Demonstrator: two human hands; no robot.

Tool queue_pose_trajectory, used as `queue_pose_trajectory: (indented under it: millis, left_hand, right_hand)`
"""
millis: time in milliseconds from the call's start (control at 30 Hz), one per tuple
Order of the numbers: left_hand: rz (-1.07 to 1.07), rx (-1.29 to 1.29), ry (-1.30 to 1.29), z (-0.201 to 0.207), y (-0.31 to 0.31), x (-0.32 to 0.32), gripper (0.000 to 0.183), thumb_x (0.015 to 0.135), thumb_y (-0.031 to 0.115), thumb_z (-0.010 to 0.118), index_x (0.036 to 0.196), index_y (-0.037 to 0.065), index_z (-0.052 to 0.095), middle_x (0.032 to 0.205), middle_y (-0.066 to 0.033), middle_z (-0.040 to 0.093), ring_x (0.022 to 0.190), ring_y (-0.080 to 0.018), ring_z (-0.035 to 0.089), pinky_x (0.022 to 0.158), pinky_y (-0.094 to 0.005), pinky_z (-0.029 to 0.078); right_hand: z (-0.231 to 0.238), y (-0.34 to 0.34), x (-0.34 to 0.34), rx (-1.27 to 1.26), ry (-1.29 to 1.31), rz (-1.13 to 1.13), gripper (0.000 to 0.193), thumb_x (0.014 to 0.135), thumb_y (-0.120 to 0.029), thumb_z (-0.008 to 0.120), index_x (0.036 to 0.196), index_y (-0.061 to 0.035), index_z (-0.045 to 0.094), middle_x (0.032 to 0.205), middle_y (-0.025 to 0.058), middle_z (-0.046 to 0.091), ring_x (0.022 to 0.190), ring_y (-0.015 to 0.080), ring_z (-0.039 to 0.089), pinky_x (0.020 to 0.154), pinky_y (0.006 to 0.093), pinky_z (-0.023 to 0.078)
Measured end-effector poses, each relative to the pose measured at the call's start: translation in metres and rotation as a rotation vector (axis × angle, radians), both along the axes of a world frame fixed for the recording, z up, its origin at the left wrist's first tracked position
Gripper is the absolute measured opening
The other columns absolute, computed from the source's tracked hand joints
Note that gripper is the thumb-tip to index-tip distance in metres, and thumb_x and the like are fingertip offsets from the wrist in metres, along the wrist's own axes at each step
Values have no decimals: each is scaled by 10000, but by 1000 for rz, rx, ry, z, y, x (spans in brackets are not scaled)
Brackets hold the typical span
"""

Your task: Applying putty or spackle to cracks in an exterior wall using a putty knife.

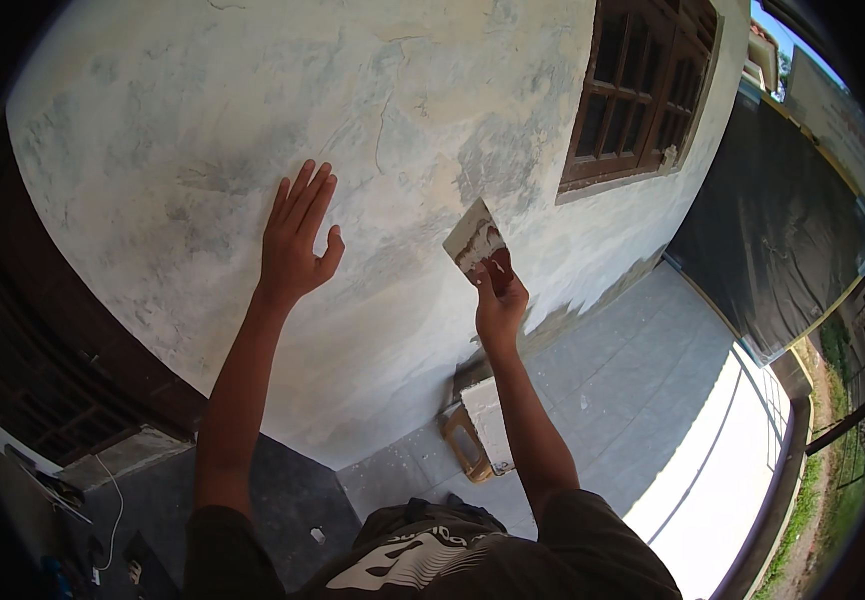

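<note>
A patchy off-white plastered wall (pixel 402 260) with grey smears and thin cracks fills the view ahead. My left hand (pixel 295 240) is raised against it, or very near it, palm toward the wall, with fingers stretched out and thumb apart. In my right hand (pixel 500 310) is a putty knife (pixel 474 240), its flat pale blade tilted up and smeared with whitish filler near the reddish-brown handle. Whether the blade touches the wall I cannot tell. Grey patches of plaster lie behind and above the blade.
A brown wooden window (pixel 639 90) sits in the wall at upper right. Below my right arm, a white-topped box (pixel 489 425) stands on grey floor tiles (pixel 602 370). A dark framed sheet (pixel 777 220) rises at the right. A dark door (pixel 62 320) and a white cable (pixel 115 510) are at left.
</note>
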State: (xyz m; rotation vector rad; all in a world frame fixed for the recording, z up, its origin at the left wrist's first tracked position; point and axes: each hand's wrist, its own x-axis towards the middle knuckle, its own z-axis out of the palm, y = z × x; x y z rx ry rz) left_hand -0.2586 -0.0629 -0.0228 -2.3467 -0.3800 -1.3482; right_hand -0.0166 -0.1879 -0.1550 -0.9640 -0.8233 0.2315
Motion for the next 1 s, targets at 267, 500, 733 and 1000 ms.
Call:
queue_pose_trajectory:
  millis: [267, 500, 733, 1000]
  left_hand:
    - [160, 136, -70, -5, 51, -9, 602, 838, 80, 539, 1429, -2, 460, 1530, -147, 437, 1454, -305, 366, 1172, -517, 278]
    - [181, 167, -35, -5, 48, -5, 605, 856, 180, 523, 1428, -7, 459, 1527, -151, 444, 1455, -307, 367, 1169, -510, 278]
    - [174, 182, -34, -14, 53, -10, 613, 851, 196, 513, 1425, -11, 464, 1504, -163, 471, 1438, -314, 396, 1170, -504, 278]
    - [139, 174, -32, -11, 57, -7, 620, 870, 196, 496, 1449, -13, 422, 1507, -183, 459, 1432, -361, 394, 1166, -542, 252]
  right_hand:
    - [100, 101, 18, 267, -989, -415, 679, 690, 193, 602, 1328, -40, 593, 1436, 234, 479, 1326, 460, 462, 1054, 487, 472]
    - [29, 121, 6, 147, -1170, -464, 618, 732, 146, 619, 1334, 23, 553, 1418, 270, 491, 1310, 500, 459, 1053, 510, 465]
    - [-46, 45, 10, -490, -570, 398, 366, 897, 38, 612, 1263, 45, 617, 1125, 206, 704, 1007, 223, 695, 892, 341, 539]
    - [128, 91, 44, 185, -994, -436, 642, 727, 170, 595, 1341, -16, 562, 1377, 197, 550, 1275, 415, 516, 1046, 473, 480]
